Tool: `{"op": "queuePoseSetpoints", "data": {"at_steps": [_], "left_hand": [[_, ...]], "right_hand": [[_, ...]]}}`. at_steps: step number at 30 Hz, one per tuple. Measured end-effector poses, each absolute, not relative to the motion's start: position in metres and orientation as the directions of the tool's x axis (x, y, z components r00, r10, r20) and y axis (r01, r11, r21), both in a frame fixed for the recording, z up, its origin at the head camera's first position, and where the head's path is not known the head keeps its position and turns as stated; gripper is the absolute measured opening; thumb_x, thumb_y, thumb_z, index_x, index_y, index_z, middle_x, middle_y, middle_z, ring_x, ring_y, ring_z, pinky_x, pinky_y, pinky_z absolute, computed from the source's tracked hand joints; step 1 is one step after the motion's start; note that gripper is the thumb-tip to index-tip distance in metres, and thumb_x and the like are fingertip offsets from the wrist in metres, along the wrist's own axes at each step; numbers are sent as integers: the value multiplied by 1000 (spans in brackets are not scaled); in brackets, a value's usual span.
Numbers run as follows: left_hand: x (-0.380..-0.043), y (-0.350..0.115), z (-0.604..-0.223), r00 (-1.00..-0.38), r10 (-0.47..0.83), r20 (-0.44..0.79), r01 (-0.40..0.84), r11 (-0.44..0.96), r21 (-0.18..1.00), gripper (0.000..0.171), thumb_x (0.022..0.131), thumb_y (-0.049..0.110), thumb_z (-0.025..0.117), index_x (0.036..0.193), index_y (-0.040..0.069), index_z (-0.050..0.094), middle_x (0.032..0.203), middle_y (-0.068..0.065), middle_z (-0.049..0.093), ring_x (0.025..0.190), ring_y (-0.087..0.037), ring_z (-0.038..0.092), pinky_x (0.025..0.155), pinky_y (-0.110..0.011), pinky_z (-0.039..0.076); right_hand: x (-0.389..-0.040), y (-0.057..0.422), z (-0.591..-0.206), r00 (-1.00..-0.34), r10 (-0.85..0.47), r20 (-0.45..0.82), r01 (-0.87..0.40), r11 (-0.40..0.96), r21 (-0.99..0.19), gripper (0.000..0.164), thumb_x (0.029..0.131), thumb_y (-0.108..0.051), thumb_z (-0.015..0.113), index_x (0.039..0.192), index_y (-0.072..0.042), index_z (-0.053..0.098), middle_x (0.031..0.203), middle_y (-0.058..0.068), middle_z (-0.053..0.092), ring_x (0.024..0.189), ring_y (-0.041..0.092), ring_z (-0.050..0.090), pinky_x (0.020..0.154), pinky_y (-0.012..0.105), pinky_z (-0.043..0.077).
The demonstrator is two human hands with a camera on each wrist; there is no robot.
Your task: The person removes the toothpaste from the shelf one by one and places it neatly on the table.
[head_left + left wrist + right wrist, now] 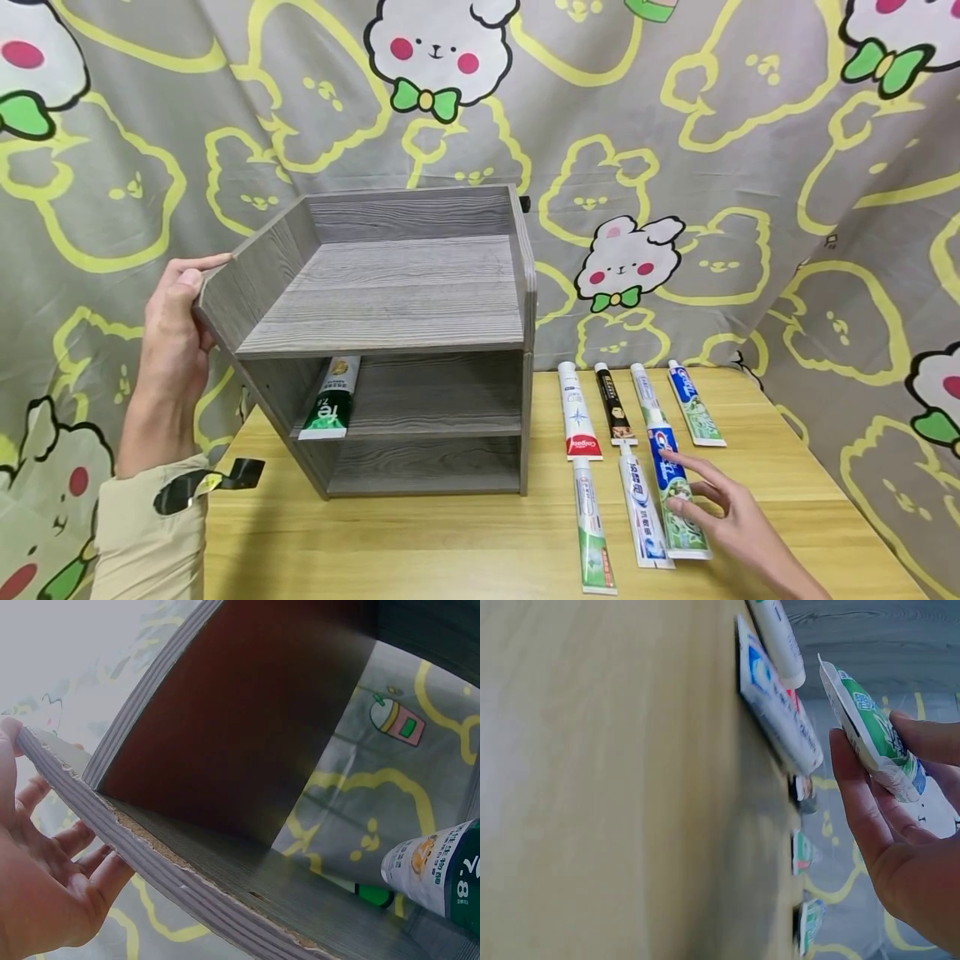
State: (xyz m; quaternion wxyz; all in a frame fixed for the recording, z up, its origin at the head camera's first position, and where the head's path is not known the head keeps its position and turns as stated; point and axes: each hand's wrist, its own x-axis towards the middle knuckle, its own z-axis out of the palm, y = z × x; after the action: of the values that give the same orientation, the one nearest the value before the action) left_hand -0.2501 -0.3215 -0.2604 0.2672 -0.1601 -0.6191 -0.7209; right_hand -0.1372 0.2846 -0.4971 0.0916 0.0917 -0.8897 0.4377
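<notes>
My left hand (176,312) grips the upper left side panel of a grey wood-grain shelf unit (390,296), thumb on its edge. A green and white toothpaste tube (328,404) lies on the middle shelf, against the left wall; its nozzle end also shows in the left wrist view. On the right, my right hand (726,510) pinches a blue and green toothpaste tube (684,537) between thumb and fingers. In the right wrist view this tube (874,724) is raised off the tabletop. Just left of it lies a white and blue tube (643,512).
More toothpaste tubes lie on the wooden table (420,542): a white and red one (576,408), a black one (613,404), a blue and green one (696,404) and a white and green one (592,525). A patterned curtain (450,150) hangs behind the shelf unit.
</notes>
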Motion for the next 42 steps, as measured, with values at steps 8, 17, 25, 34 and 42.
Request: {"op": "queuePoseSetpoints", "data": {"at_steps": [8, 17, 25, 34, 42], "left_hand": [[-251, -321, -261, -802, -187, 566, 588, -85, 805, 32, 104, 25, 52, 124, 5, 66, 81, -5, 62, 55, -9, 54, 42, -19, 38], [-251, -322, -261, -796, -188, 575, 596, -85, 798, 32, 103, 25, 52, 123, 5, 67, 78, -4, 62, 52, -8, 51, 41, -20, 33], [-252, -322, -261, -794, -195, 576, 598, -84, 797, 32, 103, 25, 52, 122, 5, 68, 74, -4, 60, 48, -8, 45, 39, -24, 26], [-252, -321, -262, -798, -187, 574, 595, -84, 800, 32, 103, 25, 52, 123, 4, 67, 76, -4, 60, 50, -8, 47, 41, -22, 31], [-251, -322, -261, -802, -191, 566, 588, -85, 805, 32, 103, 25, 53, 124, 5, 66, 81, -5, 63, 55, -10, 52, 44, -21, 36]], "right_hand": [[-140, 294, -506, -972, -75, 221, -222, 589, -777, 57, 96, -24, 74, 150, -18, 54, 152, 22, 48, 123, -23, 34, 93, 10, 42], [-143, 299, -510, -981, -66, 182, -186, 580, -793, 58, 96, -26, 74, 150, -17, 54, 153, 21, 47, 120, -24, 34, 93, 11, 43], [-148, 303, -511, -995, -39, 95, -99, 602, -792, 61, 96, -32, 74, 151, -17, 52, 154, 21, 46, 133, 7, 48, 92, 14, 45], [-149, 308, -515, -999, -19, 30, -35, 608, -793, 64, 94, -31, 77, 149, -8, 53, 150, 31, 46, 131, 51, 51, 90, 24, 53], [-148, 311, -515, -1000, -4, -16, 10, 604, -797, 64, 92, -26, 79, 147, -4, 54, 145, 36, 48, 118, 44, 63, 88, 42, 57]]}}
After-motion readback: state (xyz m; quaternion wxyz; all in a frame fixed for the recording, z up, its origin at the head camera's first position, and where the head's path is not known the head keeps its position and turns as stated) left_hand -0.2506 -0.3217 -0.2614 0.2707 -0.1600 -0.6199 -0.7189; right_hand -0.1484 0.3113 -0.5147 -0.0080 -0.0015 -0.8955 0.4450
